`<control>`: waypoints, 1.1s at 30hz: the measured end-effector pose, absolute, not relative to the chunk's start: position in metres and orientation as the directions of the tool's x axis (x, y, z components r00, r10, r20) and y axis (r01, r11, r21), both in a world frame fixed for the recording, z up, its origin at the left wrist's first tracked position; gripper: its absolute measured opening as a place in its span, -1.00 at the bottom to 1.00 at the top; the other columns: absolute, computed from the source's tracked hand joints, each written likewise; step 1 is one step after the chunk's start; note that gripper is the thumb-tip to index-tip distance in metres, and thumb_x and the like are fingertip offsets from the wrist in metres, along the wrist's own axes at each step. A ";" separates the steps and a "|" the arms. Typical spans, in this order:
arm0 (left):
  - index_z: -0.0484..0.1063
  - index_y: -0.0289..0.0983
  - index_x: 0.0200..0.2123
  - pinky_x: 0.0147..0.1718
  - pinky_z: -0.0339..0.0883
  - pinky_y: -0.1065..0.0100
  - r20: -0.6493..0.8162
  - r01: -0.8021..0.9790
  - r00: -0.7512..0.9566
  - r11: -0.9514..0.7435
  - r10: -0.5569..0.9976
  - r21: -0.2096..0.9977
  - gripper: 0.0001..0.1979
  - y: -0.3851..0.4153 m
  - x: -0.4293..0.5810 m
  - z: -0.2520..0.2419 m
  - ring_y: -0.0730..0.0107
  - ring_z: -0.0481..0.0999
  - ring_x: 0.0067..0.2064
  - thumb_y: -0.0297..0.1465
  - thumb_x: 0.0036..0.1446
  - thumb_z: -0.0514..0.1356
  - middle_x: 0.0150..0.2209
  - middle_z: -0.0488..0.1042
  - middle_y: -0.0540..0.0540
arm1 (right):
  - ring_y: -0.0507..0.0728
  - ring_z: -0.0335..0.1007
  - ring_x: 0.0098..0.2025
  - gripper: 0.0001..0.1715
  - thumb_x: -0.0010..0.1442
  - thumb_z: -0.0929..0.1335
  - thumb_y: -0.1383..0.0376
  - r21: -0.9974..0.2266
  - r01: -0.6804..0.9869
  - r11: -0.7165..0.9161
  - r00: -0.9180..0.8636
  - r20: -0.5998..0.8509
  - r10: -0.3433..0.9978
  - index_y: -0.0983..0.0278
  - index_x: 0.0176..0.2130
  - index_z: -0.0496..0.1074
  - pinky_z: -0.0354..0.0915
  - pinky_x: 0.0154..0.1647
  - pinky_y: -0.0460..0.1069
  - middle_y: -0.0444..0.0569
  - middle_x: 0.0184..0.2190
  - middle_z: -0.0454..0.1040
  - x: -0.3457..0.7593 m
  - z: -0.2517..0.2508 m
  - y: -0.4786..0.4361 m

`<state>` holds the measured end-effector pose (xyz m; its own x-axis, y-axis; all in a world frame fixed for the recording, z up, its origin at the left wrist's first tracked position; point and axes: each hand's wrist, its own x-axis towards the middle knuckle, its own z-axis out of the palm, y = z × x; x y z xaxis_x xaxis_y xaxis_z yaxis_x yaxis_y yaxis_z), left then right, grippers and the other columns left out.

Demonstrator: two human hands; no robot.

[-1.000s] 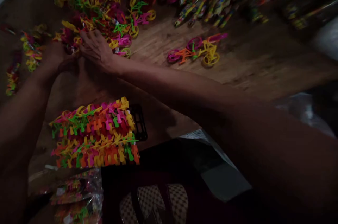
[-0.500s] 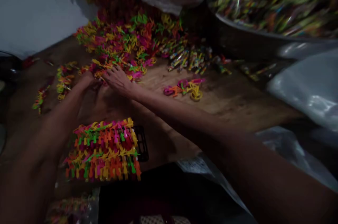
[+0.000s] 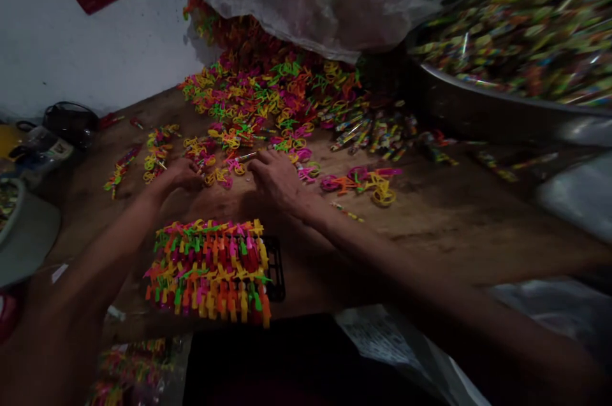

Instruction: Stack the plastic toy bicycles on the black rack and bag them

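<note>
Dimly lit work surface: a worn wooden table [image 3: 430, 237], the person's bare forearms reaching across it from either side. Hands apart, a gap of table and toy pieces between them. Left hand [image 3: 184, 175] low among small bright bicycle-shaped toys [image 3: 218, 176] at the near edge of the heap, fingers bent and partly hidden; cannot tell whether they grip anything. Right hand [image 3: 275, 180] with fingers curled, back upward; a slim shiny stick [image 3: 246, 156] reaches from its fingertips toward the left, over the toys. Whether it is pinched or only touched, cannot tell. Beyond both hands, a large heap of plastic pieces [image 3: 268, 97] in pink, yellow, green and orange, spreading from under a pale sack [image 3: 325, 1]. Right of the heap, a cluster of patterned tubes [image 3: 382, 132]; nearer, a linked group of toy bicycles [image 3: 366, 184] with one thin tube [image 3: 348, 211] just below, near the right forearm. At the person's side of the table, close-set rows of coloured pieces [image 3: 210, 269] on a black rack [image 3: 276, 269], its right end bare. Far right, a wide metal basin [image 3: 502, 106], heaped with blurred, colourful items; far left, a pale bucket [image 3: 36, 231].
</note>
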<state>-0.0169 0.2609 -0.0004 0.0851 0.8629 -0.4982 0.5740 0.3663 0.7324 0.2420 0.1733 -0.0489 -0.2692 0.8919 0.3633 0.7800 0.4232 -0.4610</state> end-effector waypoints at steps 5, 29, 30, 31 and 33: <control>0.44 -0.32 0.05 -0.13 0.56 0.18 -0.612 0.561 0.099 0.463 0.785 0.686 -0.69 0.253 -0.015 0.012 0.28 0.57 -0.09 -0.28 0.33 0.26 -0.01 0.51 -0.16 | 0.09 0.30 -0.40 -0.71 0.21 0.26 0.42 -0.747 0.593 0.301 -0.262 0.175 0.949 0.34 -0.28 0.59 0.08 -0.33 -0.02 0.01 -0.42 0.54 0.213 -0.042 0.175; 0.53 -0.36 -0.17 -0.35 0.56 0.34 -0.547 0.143 0.231 0.527 0.805 0.837 -0.88 0.210 -0.004 0.028 0.32 0.65 -0.36 -0.47 0.24 0.25 -0.25 0.64 -0.20 | 0.03 0.30 -0.53 -0.59 0.31 0.33 0.16 -0.742 0.648 0.174 -0.185 0.069 0.980 0.33 -0.45 0.56 0.07 -0.50 -0.08 -0.09 -0.62 0.41 0.224 -0.045 0.179; 0.52 -0.36 -0.16 -0.40 0.54 0.37 -0.551 0.136 0.232 0.534 0.801 0.834 -0.88 0.206 -0.005 0.030 0.34 0.64 -0.40 -0.46 0.25 0.24 -0.26 0.64 -0.19 | 0.06 0.35 -0.50 -0.62 0.29 0.35 0.21 -0.668 0.721 0.186 -0.191 0.066 0.979 0.34 -0.47 0.56 0.07 -0.48 -0.06 -0.03 -0.60 0.46 0.231 -0.045 0.174; 0.52 -0.36 -0.14 -0.46 0.50 0.40 -0.552 0.130 0.235 0.537 0.800 0.834 -0.87 0.201 -0.004 0.032 0.36 0.62 -0.43 -0.46 0.25 0.24 -0.28 0.64 -0.19 | 0.10 0.40 -0.47 -0.65 0.27 0.36 0.25 -0.622 0.761 0.184 -0.185 0.064 0.981 0.35 -0.47 0.57 0.09 -0.45 -0.04 0.05 -0.56 0.50 0.236 -0.044 0.170; 0.50 -0.34 -0.12 -0.54 0.43 0.45 -0.531 0.116 0.248 0.519 0.810 0.847 -0.84 0.192 0.003 0.035 0.40 0.59 -0.48 -0.47 0.22 0.27 -0.30 0.65 -0.16 | 0.17 0.48 -0.38 -0.68 0.29 0.34 0.28 -0.604 0.779 0.171 -0.154 0.080 0.985 0.37 -0.39 0.62 0.15 -0.39 -0.01 0.17 -0.43 0.59 0.240 -0.040 0.164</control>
